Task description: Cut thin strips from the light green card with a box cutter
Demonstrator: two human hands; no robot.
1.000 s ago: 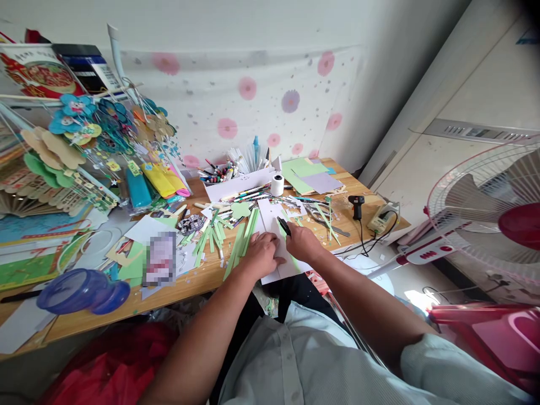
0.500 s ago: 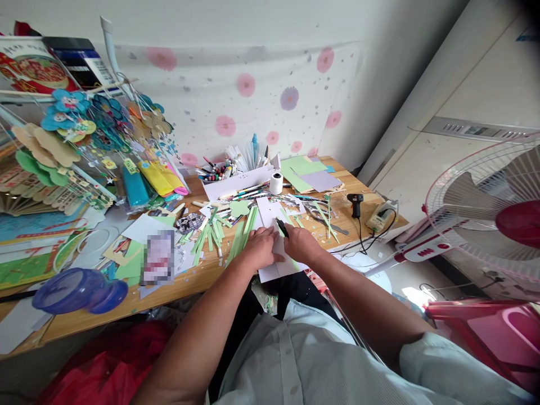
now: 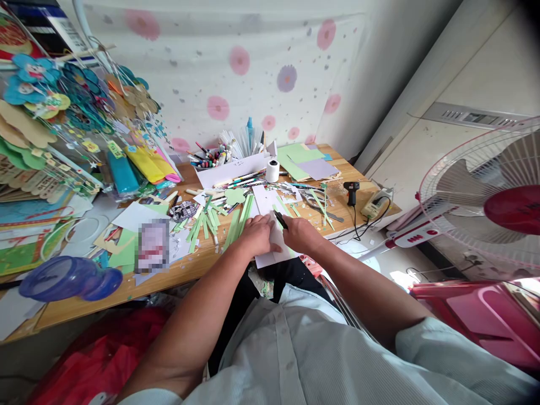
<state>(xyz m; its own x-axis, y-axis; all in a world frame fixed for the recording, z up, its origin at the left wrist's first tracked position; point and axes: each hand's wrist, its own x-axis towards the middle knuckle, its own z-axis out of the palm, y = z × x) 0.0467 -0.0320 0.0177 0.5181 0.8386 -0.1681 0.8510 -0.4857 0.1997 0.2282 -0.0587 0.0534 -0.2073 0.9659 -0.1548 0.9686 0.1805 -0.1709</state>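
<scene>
My left hand [image 3: 258, 233] lies on a white strip of card [image 3: 262, 198], its thumb spread from the other fingers, pressing the card onto the table. My right hand [image 3: 297, 233] is closed round a black utility knife [image 3: 280, 219], whose tip touches or hovers just over the card; I cannot tell which. The near end of the card reaches the table's front edge by my lap. Green paper strips [image 3: 239, 222] lie just left of the card, and a cut green piece [image 3: 235, 196] sits behind them.
A box of markers [image 3: 232, 169] and a white thread spool [image 3: 272, 170] stand at the back. Pliers [image 3: 316, 205] and a hot glue gun [image 3: 351, 192] lie to the right. A blue plastic vessel [image 3: 70, 278] lies at left; a fan [image 3: 481, 197] stands at right.
The whole view has tilted down and shifted slightly, so the table sits a little higher and further left. Both hands keep nearly the same places on the card.
</scene>
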